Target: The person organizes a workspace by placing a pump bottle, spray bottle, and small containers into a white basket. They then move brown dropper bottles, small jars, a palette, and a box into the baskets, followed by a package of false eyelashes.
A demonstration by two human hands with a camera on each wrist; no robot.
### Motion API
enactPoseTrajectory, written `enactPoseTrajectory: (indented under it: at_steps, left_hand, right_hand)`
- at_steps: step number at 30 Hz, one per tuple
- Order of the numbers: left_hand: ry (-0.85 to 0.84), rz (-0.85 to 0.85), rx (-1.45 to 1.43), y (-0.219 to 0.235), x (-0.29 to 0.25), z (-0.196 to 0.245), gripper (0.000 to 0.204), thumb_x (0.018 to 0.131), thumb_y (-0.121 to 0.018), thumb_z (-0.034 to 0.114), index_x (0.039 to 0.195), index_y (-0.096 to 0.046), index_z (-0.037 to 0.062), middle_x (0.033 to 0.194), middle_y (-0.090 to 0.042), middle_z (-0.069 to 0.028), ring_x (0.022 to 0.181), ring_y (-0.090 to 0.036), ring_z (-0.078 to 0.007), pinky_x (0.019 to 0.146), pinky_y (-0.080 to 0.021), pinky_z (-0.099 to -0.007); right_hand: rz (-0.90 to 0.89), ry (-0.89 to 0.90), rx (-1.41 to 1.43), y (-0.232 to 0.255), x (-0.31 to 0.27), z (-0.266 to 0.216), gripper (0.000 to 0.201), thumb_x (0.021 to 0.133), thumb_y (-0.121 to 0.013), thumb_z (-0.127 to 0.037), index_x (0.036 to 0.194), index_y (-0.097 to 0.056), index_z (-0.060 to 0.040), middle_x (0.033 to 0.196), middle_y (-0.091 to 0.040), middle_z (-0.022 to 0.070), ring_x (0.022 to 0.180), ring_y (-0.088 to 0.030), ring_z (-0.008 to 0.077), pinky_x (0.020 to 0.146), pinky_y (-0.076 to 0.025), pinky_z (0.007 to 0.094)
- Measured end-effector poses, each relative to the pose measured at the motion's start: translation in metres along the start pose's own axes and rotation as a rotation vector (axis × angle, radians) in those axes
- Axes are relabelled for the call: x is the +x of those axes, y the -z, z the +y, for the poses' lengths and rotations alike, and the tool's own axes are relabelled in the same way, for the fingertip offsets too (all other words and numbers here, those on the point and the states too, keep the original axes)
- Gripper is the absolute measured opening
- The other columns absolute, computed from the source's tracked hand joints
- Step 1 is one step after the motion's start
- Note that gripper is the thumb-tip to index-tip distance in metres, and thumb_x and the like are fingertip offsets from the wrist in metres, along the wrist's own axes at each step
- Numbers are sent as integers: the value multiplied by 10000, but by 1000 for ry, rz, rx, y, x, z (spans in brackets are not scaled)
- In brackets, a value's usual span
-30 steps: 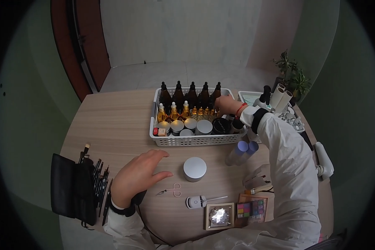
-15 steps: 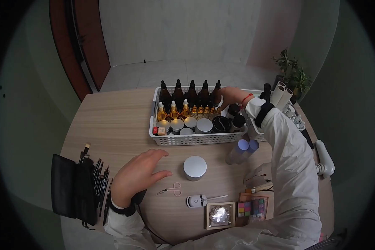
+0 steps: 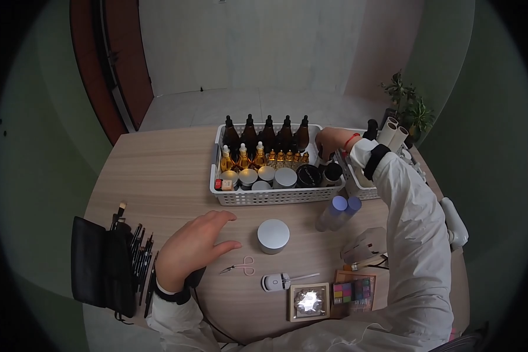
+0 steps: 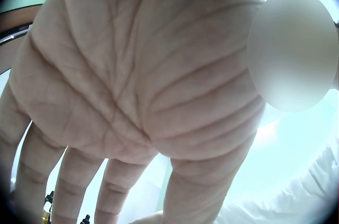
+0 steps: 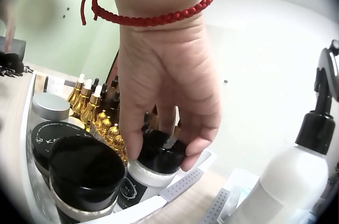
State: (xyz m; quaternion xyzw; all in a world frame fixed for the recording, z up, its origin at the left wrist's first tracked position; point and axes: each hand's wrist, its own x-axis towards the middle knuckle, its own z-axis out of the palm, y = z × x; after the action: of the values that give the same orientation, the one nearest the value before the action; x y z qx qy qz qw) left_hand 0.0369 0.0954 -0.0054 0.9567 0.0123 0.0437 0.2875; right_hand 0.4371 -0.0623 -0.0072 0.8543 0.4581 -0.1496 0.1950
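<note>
My right hand (image 3: 334, 141) reaches into the right end of a white perforated basket (image 3: 276, 199). In the right wrist view its fingers and thumb grip the black lid of a white jar (image 5: 151, 176) beside the basket's wall. Another black-lidded jar (image 5: 87, 174) stands right next to it, nearer the front. Dark dropper bottles (image 3: 268, 135), gold dropper bottles (image 3: 243, 155) and silver-lidded jars (image 3: 248, 176) stand in rows in the basket. Over the near left of the table, my left hand (image 3: 195, 246) holds nothing, fingers extended and thumb apart. A silver-lidded jar (image 3: 273, 236) and pink scissors (image 3: 246, 267) are near it.
Two lilac-capped bottles (image 3: 339, 203) stand before the basket. A second white basket (image 3: 361, 188) adjoins its right side, with a white pump bottle (image 5: 286, 187) there. A brush case (image 3: 94, 267) lies at left; an eyelash curler (image 3: 276, 283) and palettes (image 3: 309, 302) lie in front.
My right hand has shifted from beside the small gold bottles to the right, onto the rear black-lidded jar. The left hand has stayed in place.
</note>
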Motion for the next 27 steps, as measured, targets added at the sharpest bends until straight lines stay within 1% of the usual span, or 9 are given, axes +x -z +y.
enactPoseTrajectory:
  at_steps: [2,4,5,7,10,14,19,26,27]
  left_hand:
    - [1,2,-6,0,0,-1,480,812,-685,316,1149,-537,9,1100,-595,-193,990,-586,-369,848,-483,-405]
    - [-10,6,-3,0,-1,-2,481,813,-684,318,1150,-538,7,1103,-594,-193,991,-586,-368,848,-484,-406]
    - [-11,7,-3,0,-1,-2,481,813,-684,318,1150,-538,7,1103,-594,-193,991,-586,-368,848,-484,-406]
    - [6,-5,-9,1,0,0,486,814,-683,323,1152,-538,6,1112,-592,-193,996,-586,-366,853,-483,-404]
    - [15,-15,-8,1,0,0,490,813,-682,328,1155,-538,7,1121,-591,-191,1005,-584,-362,859,-482,-401]
    - [13,-12,-4,0,1,-2,496,812,-683,332,1158,-538,9,1131,-588,-187,1015,-582,-358,864,-481,-398]
    - [31,-26,-3,-1,3,-2,492,809,-685,330,1156,-539,13,1134,-586,-183,1019,-579,-357,865,-480,-398]
    - [25,-33,-11,0,3,-1,481,810,-687,319,1149,-538,11,1118,-587,-188,1010,-580,-360,861,-479,-398]
    - [26,-30,-6,0,3,0,479,811,-686,318,1147,-538,10,1115,-587,-188,1007,-580,-361,860,-479,-399]
  right_hand:
    - [33,-15,31,3,1,3,469,572,-806,-230,988,-681,-52,915,-689,112,825,-656,285,708,-520,362]
    - [137,-69,114,4,7,9,399,541,-812,-228,864,-707,-19,868,-691,148,792,-667,310,678,-530,377]
    - [138,-69,113,3,12,11,399,541,-812,-228,864,-707,-19,868,-691,148,792,-667,310,678,-530,377]
    - [294,-63,63,-1,24,16,405,541,-805,-223,868,-703,-7,883,-687,164,804,-661,331,691,-535,381]
    - [340,-80,148,-1,34,15,414,546,-797,-221,889,-704,-10,872,-686,169,809,-657,338,707,-540,376]
    - [355,-65,212,3,34,6,393,563,-784,-217,909,-714,-43,858,-691,157,794,-659,332,706,-543,365]
    - [438,62,352,-1,39,5,354,576,-780,-217,906,-731,-101,840,-698,130,760,-669,303,699,-541,355]
    - [471,44,351,-4,44,9,381,576,-790,-237,922,-726,-90,846,-703,121,758,-674,290,679,-538,348]
    - [411,39,395,3,30,5,403,577,-798,-256,918,-717,-59,851,-702,133,752,-673,295,673,-536,348]
